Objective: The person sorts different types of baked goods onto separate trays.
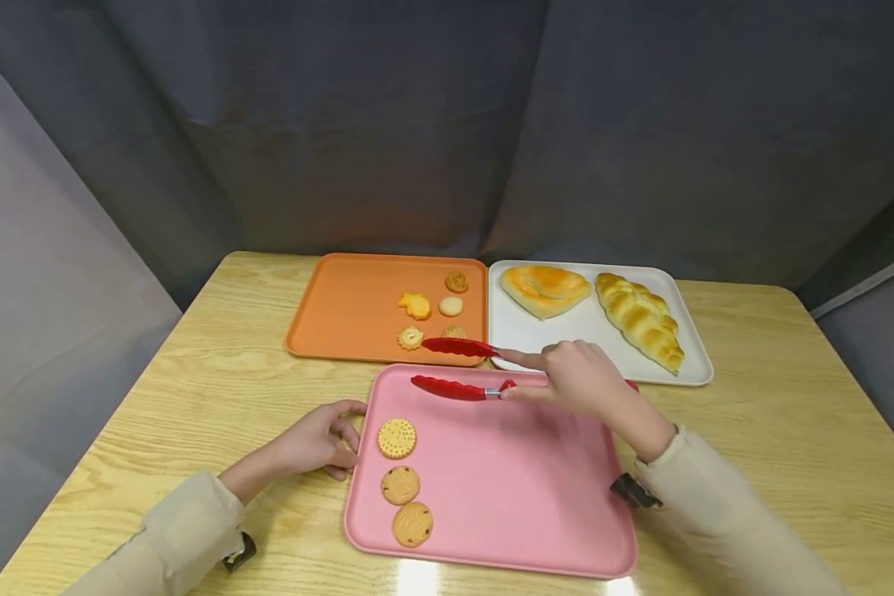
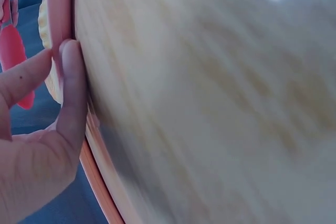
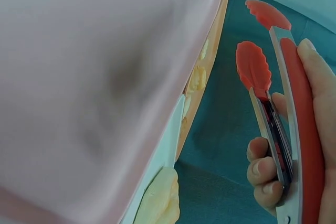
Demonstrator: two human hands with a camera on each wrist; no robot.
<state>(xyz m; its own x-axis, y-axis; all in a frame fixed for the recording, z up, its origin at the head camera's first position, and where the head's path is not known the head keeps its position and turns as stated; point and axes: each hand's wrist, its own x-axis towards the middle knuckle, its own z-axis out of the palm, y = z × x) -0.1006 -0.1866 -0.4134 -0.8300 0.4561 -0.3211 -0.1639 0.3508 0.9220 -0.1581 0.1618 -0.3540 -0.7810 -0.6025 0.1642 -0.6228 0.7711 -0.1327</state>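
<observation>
My right hand grips a pair of tongs with red scalloped tips and red-covered handles. The tongs' arms are spread, with nothing between the tips. From the head, one tip overlaps the front edge of the orange tray, and the other is over the pink tray. At the pink tray's left side, my left hand holds the rim between thumb and finger, as the left wrist view shows. Three round cookies lie along that side of the pink tray: a dotted one and two chip-specked ones.
Several small cookies sit at the orange tray's right, including a yellow fish-shaped one. Beside it a white tray bears a golden pastry and a braided loaf. Dark curtains hang behind the wooden table.
</observation>
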